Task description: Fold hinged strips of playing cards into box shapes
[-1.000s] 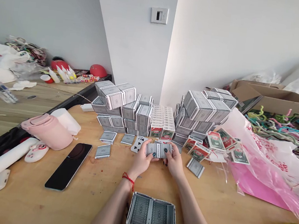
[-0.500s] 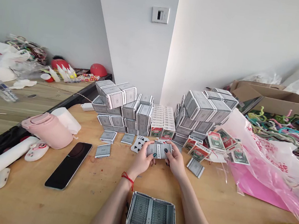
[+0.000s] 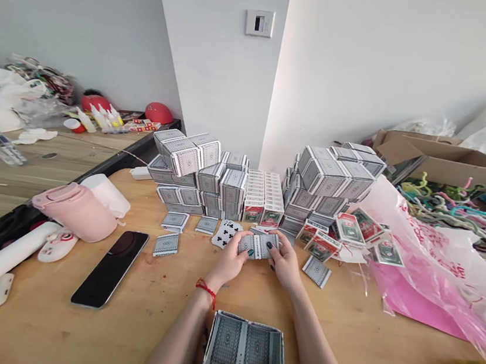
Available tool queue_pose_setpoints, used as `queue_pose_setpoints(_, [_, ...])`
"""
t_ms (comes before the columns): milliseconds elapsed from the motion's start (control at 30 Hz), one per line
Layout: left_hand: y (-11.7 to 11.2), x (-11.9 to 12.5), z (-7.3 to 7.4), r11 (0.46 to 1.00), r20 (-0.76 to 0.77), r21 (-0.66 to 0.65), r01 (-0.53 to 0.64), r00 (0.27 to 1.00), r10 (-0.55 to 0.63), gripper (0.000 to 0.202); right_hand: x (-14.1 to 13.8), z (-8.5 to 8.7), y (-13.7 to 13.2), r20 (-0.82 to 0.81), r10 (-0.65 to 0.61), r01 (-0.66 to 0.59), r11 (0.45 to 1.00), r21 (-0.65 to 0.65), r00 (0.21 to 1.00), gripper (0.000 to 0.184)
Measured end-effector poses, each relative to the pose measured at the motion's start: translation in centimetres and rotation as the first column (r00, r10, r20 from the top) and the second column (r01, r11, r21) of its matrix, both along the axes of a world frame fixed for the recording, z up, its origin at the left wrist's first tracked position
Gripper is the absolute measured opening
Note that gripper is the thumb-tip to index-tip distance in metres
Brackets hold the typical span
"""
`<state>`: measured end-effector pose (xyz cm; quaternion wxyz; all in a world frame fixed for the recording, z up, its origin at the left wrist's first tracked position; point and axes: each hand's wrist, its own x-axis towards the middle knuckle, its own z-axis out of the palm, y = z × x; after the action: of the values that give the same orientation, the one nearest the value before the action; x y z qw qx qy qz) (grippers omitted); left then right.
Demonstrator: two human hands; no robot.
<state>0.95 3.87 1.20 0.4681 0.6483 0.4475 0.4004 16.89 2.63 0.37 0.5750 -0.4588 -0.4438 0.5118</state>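
Observation:
Joined playing cards (image 3: 258, 245), patterned backs facing me, are held between both hands above the middle of the table. My left hand (image 3: 233, 260), with a red string bracelet at its wrist, is closed on their left end, thumb on top. My right hand (image 3: 282, 262) is closed on the right end. Just behind lies a face-up club card (image 3: 226, 234). Small folded card pieces (image 3: 166, 244) lie to the left, and another folded piece (image 3: 316, 271) sits right of my right hand. Between my forearms stands an open box shape (image 3: 244, 350) built of cards.
Stacks of card blocks rise at back left (image 3: 186, 169) and back right (image 3: 331, 181), with rows of boxed decks (image 3: 264, 199) between. Loose card boxes (image 3: 350, 229) and a pink plastic bag (image 3: 418, 268) lie right. A phone (image 3: 110, 269) and pink cup (image 3: 75, 210) lie left.
The view has shifted very slightly. Both hands keep the same hold on the joined cards, and nothing else has visibly moved.

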Motion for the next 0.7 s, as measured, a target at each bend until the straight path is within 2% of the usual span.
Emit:
queue_pose_setpoints(233, [0.24, -0.3, -0.03, 1.0, -0.012, -0.005, -0.017, 1.0, 0.017, 0.04, -0.62, -0.27, -0.29, 0.073, -0.023, 0.023, 1.0, 0.005, 0.997, 0.033])
queue_pose_setpoints(500, [0.39, -0.36, -0.48, 1.0, 0.018, 0.018, 0.003, 1.0, -0.003, 0.041, -0.61, 0.24, -0.48, 0.057, 0.018, -0.018, 1.0, 0.009, 0.998, 0.028])
queue_pose_setpoints(700, [0.14, -0.32, -0.1, 1.0, 0.006, -0.006, 0.008, 1.0, -0.008, 0.042, -0.8, 0.14, -0.59, 0.088, 0.025, -0.025, 1.0, 0.002, 0.996, 0.026])
